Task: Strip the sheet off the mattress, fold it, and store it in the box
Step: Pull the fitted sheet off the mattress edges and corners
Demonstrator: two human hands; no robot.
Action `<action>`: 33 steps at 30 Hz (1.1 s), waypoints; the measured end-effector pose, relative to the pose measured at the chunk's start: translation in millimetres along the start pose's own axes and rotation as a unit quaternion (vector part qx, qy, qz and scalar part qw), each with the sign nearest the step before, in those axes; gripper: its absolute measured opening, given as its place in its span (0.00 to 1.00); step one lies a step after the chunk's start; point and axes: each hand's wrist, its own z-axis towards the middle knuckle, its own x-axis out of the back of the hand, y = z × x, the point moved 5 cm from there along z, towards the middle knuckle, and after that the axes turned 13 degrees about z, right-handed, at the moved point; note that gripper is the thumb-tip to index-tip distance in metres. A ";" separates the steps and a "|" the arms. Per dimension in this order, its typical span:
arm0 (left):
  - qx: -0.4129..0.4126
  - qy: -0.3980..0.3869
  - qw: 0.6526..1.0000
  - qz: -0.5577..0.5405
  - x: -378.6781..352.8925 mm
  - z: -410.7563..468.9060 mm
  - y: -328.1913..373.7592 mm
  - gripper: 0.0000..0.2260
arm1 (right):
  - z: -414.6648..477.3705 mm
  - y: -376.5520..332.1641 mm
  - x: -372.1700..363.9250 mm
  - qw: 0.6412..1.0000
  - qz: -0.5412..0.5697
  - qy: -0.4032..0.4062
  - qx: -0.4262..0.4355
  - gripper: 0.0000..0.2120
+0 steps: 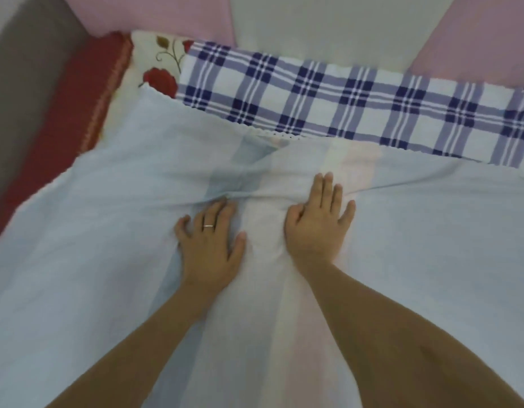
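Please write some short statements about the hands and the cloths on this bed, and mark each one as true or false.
1. The left hand and the right hand both rest palm-down on the pale blue sheet with pastel stripes. True.
2. The thin silver ring is on the right hand. False: it is on the left hand.
3. The blue-and-white checked cloth lies beyond the sheet, farther from the person. True.
4. The right hand lifts a corner of the sheet into the air. False: it presses on the sheet with straight fingers.
5. The cream cloth with red roses is to the right of the checked cloth. False: it is at its left end.
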 end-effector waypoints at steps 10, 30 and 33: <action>0.339 -0.064 0.935 -0.085 30.1 199.5 -133.3 0.42 | 4.9 -0.2 0.7 0.999 -0.044 0.004 -0.013 0.32; 0.033 -0.120 0.940 -0.318 63.1 95.5 -72.5 0.06 | 6.8 -4.0 0.0 0.998 -0.053 0.021 0.003 0.32; 0.043 -0.157 0.959 -0.231 44.4 85.9 -86.5 0.07 | 6.0 -4.3 -0.1 0.999 -0.042 0.023 0.003 0.31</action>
